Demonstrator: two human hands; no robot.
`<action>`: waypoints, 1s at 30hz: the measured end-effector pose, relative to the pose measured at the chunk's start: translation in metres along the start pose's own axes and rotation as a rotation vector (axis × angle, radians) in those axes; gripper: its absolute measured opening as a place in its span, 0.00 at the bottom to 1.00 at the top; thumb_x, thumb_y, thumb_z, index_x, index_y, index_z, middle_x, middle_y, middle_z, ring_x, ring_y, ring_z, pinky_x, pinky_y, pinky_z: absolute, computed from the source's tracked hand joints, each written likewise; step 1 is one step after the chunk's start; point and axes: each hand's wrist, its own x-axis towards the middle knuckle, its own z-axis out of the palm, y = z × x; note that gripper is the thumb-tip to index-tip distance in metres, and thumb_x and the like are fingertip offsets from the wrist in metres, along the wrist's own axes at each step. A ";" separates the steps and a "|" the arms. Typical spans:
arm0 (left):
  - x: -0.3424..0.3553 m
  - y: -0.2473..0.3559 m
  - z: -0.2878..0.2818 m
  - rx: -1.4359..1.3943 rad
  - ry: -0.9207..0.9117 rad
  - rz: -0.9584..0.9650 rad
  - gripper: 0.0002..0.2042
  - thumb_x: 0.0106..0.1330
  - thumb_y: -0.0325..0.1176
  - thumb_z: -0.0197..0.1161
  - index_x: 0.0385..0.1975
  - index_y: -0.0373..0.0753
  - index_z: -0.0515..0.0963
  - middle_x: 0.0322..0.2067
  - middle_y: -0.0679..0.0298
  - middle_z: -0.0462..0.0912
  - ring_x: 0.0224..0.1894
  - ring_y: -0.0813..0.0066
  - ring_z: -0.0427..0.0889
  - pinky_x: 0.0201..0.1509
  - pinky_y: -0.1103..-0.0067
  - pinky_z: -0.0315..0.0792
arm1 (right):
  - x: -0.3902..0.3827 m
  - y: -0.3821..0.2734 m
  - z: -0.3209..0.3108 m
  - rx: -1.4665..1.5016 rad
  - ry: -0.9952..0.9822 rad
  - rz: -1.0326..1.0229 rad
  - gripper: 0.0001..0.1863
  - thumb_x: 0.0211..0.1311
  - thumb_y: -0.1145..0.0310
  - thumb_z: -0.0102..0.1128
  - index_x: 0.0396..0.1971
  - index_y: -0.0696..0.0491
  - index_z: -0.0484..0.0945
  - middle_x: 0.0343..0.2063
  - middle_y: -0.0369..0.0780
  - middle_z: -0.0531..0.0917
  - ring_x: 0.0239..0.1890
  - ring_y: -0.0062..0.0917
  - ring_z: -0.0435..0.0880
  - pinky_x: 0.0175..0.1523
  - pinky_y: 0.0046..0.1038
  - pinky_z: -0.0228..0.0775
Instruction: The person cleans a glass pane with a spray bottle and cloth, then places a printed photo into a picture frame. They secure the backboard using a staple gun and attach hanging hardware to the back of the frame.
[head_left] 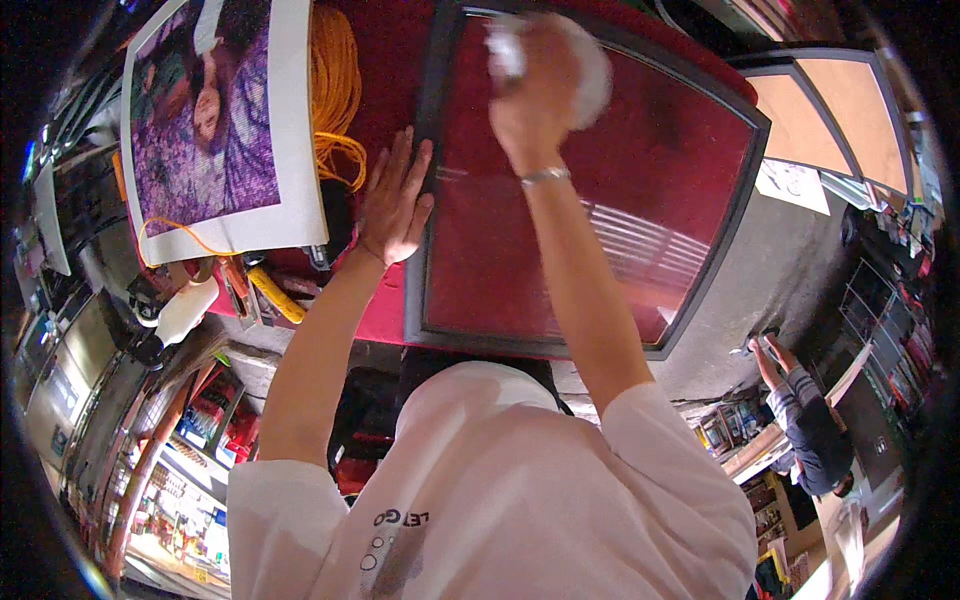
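Note:
A black picture frame with a glass pane lies flat on a red-covered table. My left hand rests with fingers stretched out against the frame's left side. Over the far part of the glass, my right hand is closed on a white wad. Motion blurs the wad, so I cannot tell cloth from paper. Pale streaks and reflections show on the pane. Left of the frame lies a white-bordered printed picture, partly over a coil of orange cord.
Hand tools, one with a yellow handle, lie at the table's near left edge beside a white bottle. Dark-edged boards stand at the far right. Another person is on the right, well apart from my hands.

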 end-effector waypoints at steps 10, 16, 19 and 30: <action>0.004 -0.004 0.003 0.009 0.046 0.055 0.33 0.67 0.32 0.50 0.74 0.39 0.52 0.72 0.44 0.51 0.75 0.46 0.51 0.76 0.56 0.45 | -0.172 -0.052 -0.061 0.103 -0.519 -0.098 0.39 0.48 0.77 0.63 0.66 0.55 0.65 0.67 0.48 0.66 0.71 0.44 0.60 0.75 0.46 0.46; 0.004 -0.004 0.012 0.039 0.084 0.102 0.31 0.73 0.40 0.44 0.75 0.40 0.47 0.73 0.45 0.49 0.75 0.48 0.50 0.77 0.57 0.43 | -0.329 -0.100 -0.145 0.225 -0.756 0.077 0.35 0.42 0.78 0.64 0.58 0.51 0.74 0.66 0.41 0.71 0.70 0.35 0.64 0.74 0.43 0.52; 0.001 -0.007 0.009 0.085 0.070 0.110 0.32 0.73 0.41 0.45 0.75 0.40 0.46 0.74 0.45 0.48 0.76 0.49 0.48 0.77 0.57 0.42 | -0.347 -0.020 -0.187 0.074 -0.547 0.093 0.35 0.44 0.76 0.63 0.59 0.52 0.73 0.62 0.44 0.74 0.67 0.40 0.69 0.73 0.42 0.55; 0.003 -0.006 0.013 0.143 0.075 0.169 0.32 0.76 0.45 0.40 0.75 0.39 0.44 0.74 0.45 0.44 0.76 0.50 0.46 0.77 0.56 0.41 | -0.309 -0.064 -0.102 -0.109 -0.188 0.425 0.37 0.50 0.77 0.55 0.66 0.50 0.68 0.68 0.41 0.68 0.72 0.38 0.61 0.76 0.37 0.48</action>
